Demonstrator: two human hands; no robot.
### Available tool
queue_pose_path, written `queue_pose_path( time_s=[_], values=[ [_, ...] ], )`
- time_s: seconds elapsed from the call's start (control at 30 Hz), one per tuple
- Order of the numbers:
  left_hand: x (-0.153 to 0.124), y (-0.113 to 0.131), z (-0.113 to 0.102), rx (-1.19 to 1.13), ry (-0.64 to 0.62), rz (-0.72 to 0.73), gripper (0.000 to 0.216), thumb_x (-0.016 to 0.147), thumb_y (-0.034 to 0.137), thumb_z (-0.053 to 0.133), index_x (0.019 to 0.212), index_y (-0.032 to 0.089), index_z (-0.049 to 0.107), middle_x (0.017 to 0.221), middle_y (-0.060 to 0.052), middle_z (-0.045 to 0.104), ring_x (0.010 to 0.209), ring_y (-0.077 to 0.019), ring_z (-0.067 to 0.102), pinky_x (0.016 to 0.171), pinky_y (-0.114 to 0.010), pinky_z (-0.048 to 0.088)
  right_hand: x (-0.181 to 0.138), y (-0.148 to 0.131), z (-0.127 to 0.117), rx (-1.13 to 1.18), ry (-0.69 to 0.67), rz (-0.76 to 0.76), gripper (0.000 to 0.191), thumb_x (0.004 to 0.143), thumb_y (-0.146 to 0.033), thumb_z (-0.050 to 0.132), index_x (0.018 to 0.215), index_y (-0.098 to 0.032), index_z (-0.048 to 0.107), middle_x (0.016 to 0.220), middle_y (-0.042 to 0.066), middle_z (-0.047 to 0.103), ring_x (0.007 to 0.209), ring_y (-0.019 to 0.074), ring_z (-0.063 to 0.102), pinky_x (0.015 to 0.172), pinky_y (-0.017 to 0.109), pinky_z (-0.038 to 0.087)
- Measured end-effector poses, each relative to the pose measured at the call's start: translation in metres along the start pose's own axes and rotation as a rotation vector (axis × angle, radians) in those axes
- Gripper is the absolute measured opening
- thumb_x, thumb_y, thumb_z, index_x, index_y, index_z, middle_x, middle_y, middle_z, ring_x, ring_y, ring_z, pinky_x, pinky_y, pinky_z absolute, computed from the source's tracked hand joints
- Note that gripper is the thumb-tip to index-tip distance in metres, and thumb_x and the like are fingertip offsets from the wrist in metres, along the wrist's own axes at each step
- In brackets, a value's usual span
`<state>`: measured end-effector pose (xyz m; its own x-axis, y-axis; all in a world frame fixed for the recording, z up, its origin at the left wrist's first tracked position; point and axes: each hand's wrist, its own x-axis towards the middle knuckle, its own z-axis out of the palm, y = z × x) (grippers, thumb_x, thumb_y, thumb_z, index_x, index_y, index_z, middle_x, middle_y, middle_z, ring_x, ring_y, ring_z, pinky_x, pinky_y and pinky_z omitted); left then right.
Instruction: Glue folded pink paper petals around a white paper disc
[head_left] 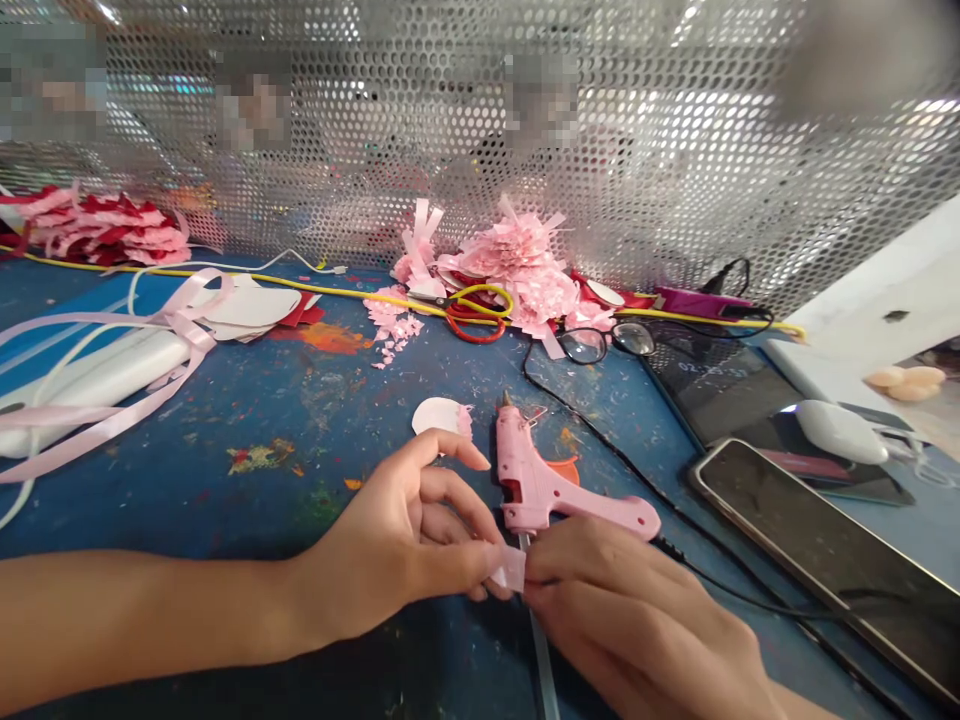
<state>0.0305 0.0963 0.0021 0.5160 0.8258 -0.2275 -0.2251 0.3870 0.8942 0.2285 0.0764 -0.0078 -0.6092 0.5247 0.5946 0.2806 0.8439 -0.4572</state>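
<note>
A small piece of pale pink ribbon is pinched between the thumb and fingers of my left hand. My right hand has its fingers closed at the ribbon's other edge, so both hands hold it. Just beyond them a pink hot glue gun lies on the table, a clear glue stick running out of its back between my hands. Past my left fingertips lies a white oval disc with a frayed pink edge.
Yellow-and-red-handled scissors rest by a pile of pink ribbon pieces along the perforated metal screen. Eyeglasses, a phone and a black cord are on the right. Loose pink ribbon trails at left.
</note>
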Motion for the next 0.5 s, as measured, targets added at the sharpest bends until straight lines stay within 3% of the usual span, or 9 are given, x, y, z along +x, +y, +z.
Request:
queue_pose_path(
  time_s=[0.27,0.5],
  values=[
    [-0.0006,0.0014,-0.001,0.072,0.018,-0.032,0.048,0.067,0.013,0.075,0.099,0.021,0.04,0.069,0.005,0.063,0.054,-0.0057,0.06,0.055,-0.015,0.049,-0.0037,0.0011,-0.0045,-0.065,-0.063,-0.036,0.021,0.087,-0.005,0.048,0.104,-0.012,0.058,0.093,0.009,0.065,0.087,0.0151,0.06,0.075,0.027,0.053],
    [-0.0032,0.0036,0.0006,0.122,0.013,-0.06,0.049,0.066,0.012,0.076,0.098,0.022,0.039,0.07,0.006,0.064,0.055,-0.0055,0.06,0.054,-0.015,0.046,-0.0011,0.0005,-0.0039,-0.089,-0.027,-0.034,0.019,0.087,-0.006,0.049,0.1,-0.012,0.062,0.09,0.009,0.066,0.084,0.0143,0.062,0.074,0.025,0.053]
  ],
)
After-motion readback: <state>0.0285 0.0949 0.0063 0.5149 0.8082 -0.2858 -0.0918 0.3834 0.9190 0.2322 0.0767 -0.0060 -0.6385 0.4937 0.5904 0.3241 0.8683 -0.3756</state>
